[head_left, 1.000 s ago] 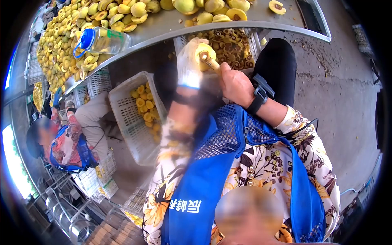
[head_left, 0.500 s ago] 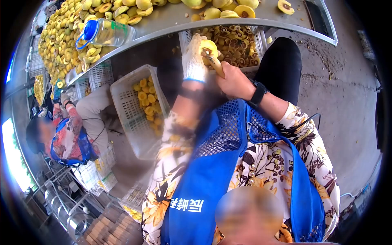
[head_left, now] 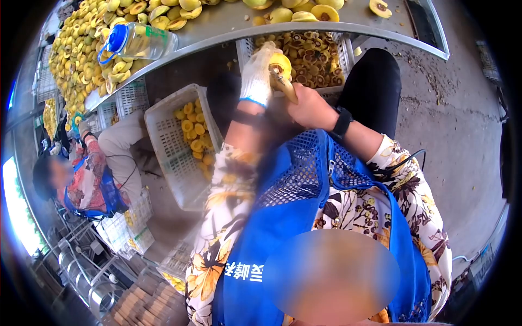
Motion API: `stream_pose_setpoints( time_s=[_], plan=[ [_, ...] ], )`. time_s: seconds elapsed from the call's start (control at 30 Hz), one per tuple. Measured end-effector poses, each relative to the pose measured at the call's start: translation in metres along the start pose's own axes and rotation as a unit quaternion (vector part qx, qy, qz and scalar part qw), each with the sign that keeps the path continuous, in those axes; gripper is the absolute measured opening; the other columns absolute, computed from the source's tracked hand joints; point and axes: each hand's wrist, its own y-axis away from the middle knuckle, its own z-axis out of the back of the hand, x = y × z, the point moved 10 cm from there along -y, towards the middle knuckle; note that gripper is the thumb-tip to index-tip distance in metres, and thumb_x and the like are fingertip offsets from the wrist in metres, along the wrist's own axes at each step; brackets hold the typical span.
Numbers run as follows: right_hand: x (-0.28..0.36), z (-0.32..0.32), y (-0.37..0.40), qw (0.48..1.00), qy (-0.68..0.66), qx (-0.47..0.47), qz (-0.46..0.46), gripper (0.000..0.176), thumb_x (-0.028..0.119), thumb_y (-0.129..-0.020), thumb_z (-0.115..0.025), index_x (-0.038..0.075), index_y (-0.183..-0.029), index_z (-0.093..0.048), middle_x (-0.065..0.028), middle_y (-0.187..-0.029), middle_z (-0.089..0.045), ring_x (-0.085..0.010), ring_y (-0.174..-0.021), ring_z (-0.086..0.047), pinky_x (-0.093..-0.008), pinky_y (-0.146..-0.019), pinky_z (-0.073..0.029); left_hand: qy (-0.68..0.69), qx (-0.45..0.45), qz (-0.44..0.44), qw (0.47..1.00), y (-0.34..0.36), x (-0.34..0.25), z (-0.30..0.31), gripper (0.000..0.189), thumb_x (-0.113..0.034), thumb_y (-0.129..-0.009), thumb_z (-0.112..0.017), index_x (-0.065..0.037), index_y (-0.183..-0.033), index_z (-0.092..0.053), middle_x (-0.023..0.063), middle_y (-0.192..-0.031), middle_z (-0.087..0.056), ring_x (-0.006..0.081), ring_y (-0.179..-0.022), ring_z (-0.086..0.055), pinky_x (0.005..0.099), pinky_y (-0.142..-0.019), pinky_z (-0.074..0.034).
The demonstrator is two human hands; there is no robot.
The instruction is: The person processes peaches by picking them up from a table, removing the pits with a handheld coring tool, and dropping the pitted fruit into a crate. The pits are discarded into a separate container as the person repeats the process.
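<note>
My left hand (head_left: 258, 75), in a white knit glove, is closed round a yellow halved fruit (head_left: 280, 64) with its cut face showing. Bare except for a dark wristband, my right hand (head_left: 312, 107) grips the wooden handle of a small pitting tool (head_left: 285, 88). The tool's metal end touches the lower part of the fruit. Beneath both hands stands a crate of brownish fruit pieces (head_left: 321, 57). To the left, a white crate (head_left: 173, 157) holds yellow fruit halves (head_left: 194, 130).
A metal table (head_left: 375, 28) runs across the top, with a large fruit heap (head_left: 81, 49) and a blue-capped bottle (head_left: 144, 42) near its edge. A co-worker (head_left: 89, 179) sits at the far left. Stacked wooden blocks (head_left: 144, 304) lie at the lower left.
My gloved hand has shifted slightly, and the fruit's cut face is turned a little differently against the tool. The co-worker at the left has moved their arms and head slightly.
</note>
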Motion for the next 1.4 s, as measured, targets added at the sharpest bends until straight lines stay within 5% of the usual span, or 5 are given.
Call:
stream_pose_setpoints(
  time_s=[0.47, 0.67, 0.87, 1.1, 1.4],
  plan=[
    [0.006, -0.033, 0.024, 0.929, -0.288, 0.168, -0.163, 0.011, 0.009, -0.080, -0.048, 0.005, -0.089, -0.043, -0.0008, -0.059, -0.047, -0.0081, -0.039, -0.045, -0.0234, -0.035, -0.039, 0.008, -0.026, -0.171, 0.985, 0.024, -0.029, 0.004, 0.027, -0.024, -0.083, -0.062, 0.000, -0.091, -0.055, 0.0136, -0.066, -0.056, 0.0267, -0.049, -0.056, 0.0361, -0.044, -0.049],
    [0.011, -0.028, 0.024, 0.959, -0.226, 0.127, -0.111, 0.006, 0.007, -0.080, -0.047, 0.007, -0.085, -0.044, 0.0012, -0.060, -0.044, -0.0060, -0.040, -0.039, -0.0215, -0.036, -0.036, 0.080, 0.052, 0.045, 0.994, 0.024, -0.002, -0.013, 0.023, -0.020, -0.082, -0.063, 0.002, -0.088, -0.058, 0.0118, -0.066, -0.058, 0.0225, -0.050, -0.057, 0.0294, -0.042, -0.046],
    [0.007, -0.040, 0.028, 0.905, -0.333, 0.217, -0.149, 0.007, 0.005, -0.080, -0.048, 0.008, -0.085, -0.045, 0.0020, -0.060, -0.042, -0.0041, -0.041, -0.035, -0.0189, -0.036, -0.030, -0.145, -0.023, -0.202, 0.968, 0.018, -0.033, 0.000, 0.029, -0.029, -0.086, -0.056, 0.000, -0.085, -0.057, 0.0120, -0.064, -0.056, 0.0249, -0.047, -0.054, 0.0326, -0.043, -0.047],
    [-0.001, -0.044, 0.025, 0.891, -0.378, 0.207, -0.142, 0.009, 0.005, -0.082, -0.049, 0.009, -0.088, -0.044, 0.0018, -0.061, -0.042, -0.0039, -0.041, -0.035, -0.0203, -0.037, -0.032, 0.105, 0.035, 0.047, 0.993, 0.017, 0.008, -0.015, 0.036, -0.040, -0.087, -0.050, -0.005, -0.091, -0.052, 0.0162, -0.067, -0.058, 0.0292, -0.048, -0.054, 0.0365, -0.042, -0.046],
    [0.019, -0.059, 0.021, 0.889, -0.371, 0.255, -0.088, 0.008, 0.004, -0.085, -0.050, 0.007, -0.093, -0.047, 0.0043, -0.054, -0.037, -0.0026, -0.037, -0.032, -0.0176, -0.034, -0.028, 0.092, -0.020, -0.010, 0.995, 0.033, -0.017, 0.013, 0.030, -0.035, -0.087, -0.053, -0.006, -0.086, -0.058, 0.0117, -0.069, -0.060, 0.0229, -0.049, -0.055, 0.0306, -0.042, -0.044]
  ],
)
